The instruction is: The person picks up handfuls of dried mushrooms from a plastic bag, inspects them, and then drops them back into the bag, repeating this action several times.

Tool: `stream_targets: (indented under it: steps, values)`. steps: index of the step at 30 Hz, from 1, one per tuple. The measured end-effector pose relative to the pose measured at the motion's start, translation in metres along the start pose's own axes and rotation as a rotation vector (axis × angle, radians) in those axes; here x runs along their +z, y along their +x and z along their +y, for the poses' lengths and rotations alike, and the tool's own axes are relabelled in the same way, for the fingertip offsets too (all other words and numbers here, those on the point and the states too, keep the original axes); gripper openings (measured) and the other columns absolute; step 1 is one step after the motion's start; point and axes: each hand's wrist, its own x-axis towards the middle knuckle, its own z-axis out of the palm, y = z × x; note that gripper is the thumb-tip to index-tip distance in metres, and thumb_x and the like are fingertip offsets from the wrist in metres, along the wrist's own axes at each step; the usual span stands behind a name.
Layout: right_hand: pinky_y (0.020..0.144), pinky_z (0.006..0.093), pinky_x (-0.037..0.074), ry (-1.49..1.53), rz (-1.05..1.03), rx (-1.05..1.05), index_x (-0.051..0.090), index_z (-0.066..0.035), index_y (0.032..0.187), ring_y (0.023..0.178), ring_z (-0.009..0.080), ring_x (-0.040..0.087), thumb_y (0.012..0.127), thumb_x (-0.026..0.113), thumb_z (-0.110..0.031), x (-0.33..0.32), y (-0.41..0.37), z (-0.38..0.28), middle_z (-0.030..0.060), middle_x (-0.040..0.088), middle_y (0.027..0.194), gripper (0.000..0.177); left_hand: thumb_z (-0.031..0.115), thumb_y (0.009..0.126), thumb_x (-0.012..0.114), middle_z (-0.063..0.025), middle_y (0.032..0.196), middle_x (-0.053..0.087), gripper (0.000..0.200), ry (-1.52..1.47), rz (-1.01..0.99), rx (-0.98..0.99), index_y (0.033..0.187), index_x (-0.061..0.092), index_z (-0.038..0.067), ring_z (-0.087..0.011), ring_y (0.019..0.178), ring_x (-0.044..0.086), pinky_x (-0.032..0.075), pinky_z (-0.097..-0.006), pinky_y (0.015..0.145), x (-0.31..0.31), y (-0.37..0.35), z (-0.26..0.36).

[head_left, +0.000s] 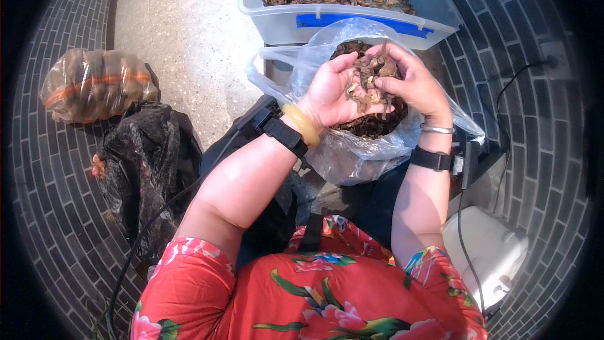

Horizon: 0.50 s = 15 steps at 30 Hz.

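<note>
Dried, curled brown pieces, perhaps a dried plant or mushroom, lie in a small heap between my two hands. Palm up and cupped, my left hand bears part of the heap, its fingers reaching under it to the right. My right hand curls around the pieces from the right, with its thumb pressed on them. Both hands are above a clear plastic bag, whose mouth gapes around more of the same dark brown pieces. The left fingers are partly hidden by the heap.
Beyond the bag stands a clear plastic bin holding many similar brown pieces. To the left are a filled transparent bag and a crumpled black bag. A white container sits at right. Cables run along both sides.
</note>
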Motion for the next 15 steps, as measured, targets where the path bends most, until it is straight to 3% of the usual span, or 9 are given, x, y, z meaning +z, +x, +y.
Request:
stream_targets:
  steps: [6, 10, 15]
  values:
    - [0.086, 0.0267, 0.043, 0.048, -0.07, 0.061, 0.053, -0.001, 0.113, 0.096, 0.0113, 0.054, 0.071, 0.06, 0.0, 0.001, 0.0, -0.003, 0.0064, 0.057, 0.106, 0.042, 0.034, 0.095, 0.023, -0.0161, 0.123, 0.049, 0.048, 0.026, -0.036, 0.027, 0.125, 0.041, 0.002, -0.0357, 0.111, 0.05, 0.035, -0.0607, 0.094, -0.004, 0.0, 0.0]
    - [0.088, 0.0277, 0.042, -0.153, -0.075, 0.004, 0.051, 0.0, 0.118, 0.101, 0.0144, 0.052, 0.072, 0.06, -0.003, -0.001, -0.001, 0.012, 0.0091, 0.055, 0.111, 0.047, 0.032, 0.095, 0.024, -0.0165, 0.118, 0.053, 0.044, -0.003, -0.131, 0.013, 0.121, 0.044, 0.002, -0.035, 0.108, 0.052, 0.04, -0.0594, 0.09, -0.007, 0.0, -0.001]
    - [0.089, 0.0284, 0.042, -0.113, -0.026, -0.018, 0.049, 0.0, 0.121, 0.102, 0.0164, 0.051, 0.074, 0.062, -0.007, 0.002, -0.004, 0.001, 0.0095, 0.054, 0.113, 0.049, 0.032, 0.095, 0.024, -0.0174, 0.118, 0.053, 0.046, 0.009, 0.01, -0.018, 0.124, 0.042, 0.002, -0.0318, 0.108, 0.053, 0.041, -0.0551, 0.091, -0.002, 0.001, 0.0]
